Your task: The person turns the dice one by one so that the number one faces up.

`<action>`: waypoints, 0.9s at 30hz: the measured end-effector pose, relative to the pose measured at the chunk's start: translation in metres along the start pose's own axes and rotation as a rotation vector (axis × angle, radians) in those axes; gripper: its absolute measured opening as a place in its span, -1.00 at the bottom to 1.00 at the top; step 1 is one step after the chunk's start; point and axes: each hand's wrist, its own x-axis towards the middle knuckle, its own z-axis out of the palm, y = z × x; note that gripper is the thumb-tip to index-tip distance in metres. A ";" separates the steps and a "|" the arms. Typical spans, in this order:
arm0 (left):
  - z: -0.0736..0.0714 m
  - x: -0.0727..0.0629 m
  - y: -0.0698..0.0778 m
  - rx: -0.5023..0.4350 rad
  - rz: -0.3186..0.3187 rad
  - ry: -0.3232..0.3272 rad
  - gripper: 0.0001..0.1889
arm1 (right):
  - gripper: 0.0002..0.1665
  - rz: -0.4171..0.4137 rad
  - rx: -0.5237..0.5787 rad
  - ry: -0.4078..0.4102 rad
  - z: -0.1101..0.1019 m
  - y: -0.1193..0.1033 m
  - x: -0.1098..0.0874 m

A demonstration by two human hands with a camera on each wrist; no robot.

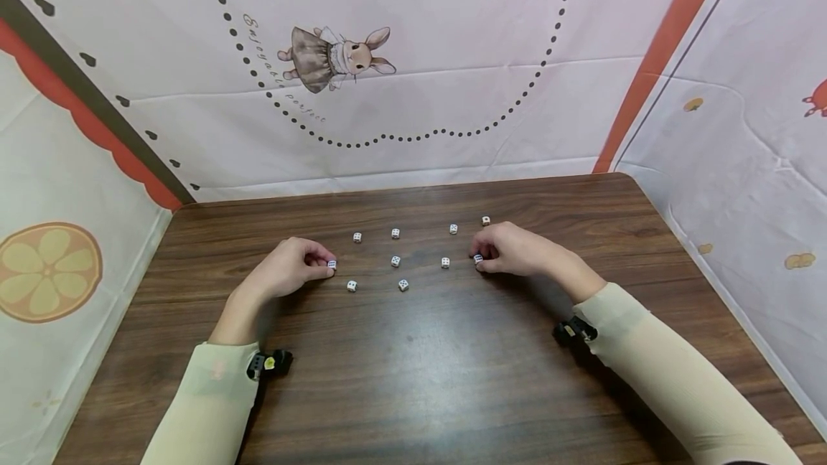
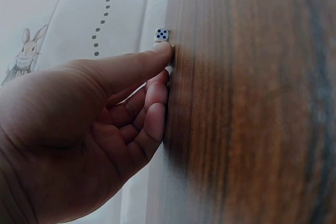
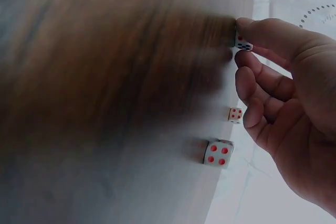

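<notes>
The left hand (image 1: 291, 265) is in a nearly closed grip: the thumb and index finger pinch the left die (image 1: 332, 264) at their tips. This die sits at the end of the fingertips, on the inner side of the hand; in the left wrist view it shows five blue pips just beyond the thumb tip. The right hand (image 1: 513, 250) is in a matching grip, thumb and index finger closed upon the right die (image 1: 478, 259), with the remaining fingers curled beside it. Contact between either pinched die and the desk (image 1: 413, 386) cannot be told. Eight loose dice lie on the desk. Nearest the left grip are the near-left die (image 1: 352, 285) and the far-left die (image 1: 357, 237). Nearest the right grip are the inner die (image 1: 445, 262), towards the desk's middle, and the far-right die (image 1: 486, 221), beyond the fingers.
</notes>
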 end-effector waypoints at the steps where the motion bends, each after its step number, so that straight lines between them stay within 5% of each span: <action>1: 0.000 0.000 0.000 -0.001 -0.001 -0.001 -0.86 | -0.88 -0.008 -0.004 -0.003 0.000 -0.001 0.001; 27: 0.001 0.000 -0.001 -0.008 -0.014 -0.002 -0.87 | -0.91 0.038 0.059 -0.012 -0.001 0.000 -0.003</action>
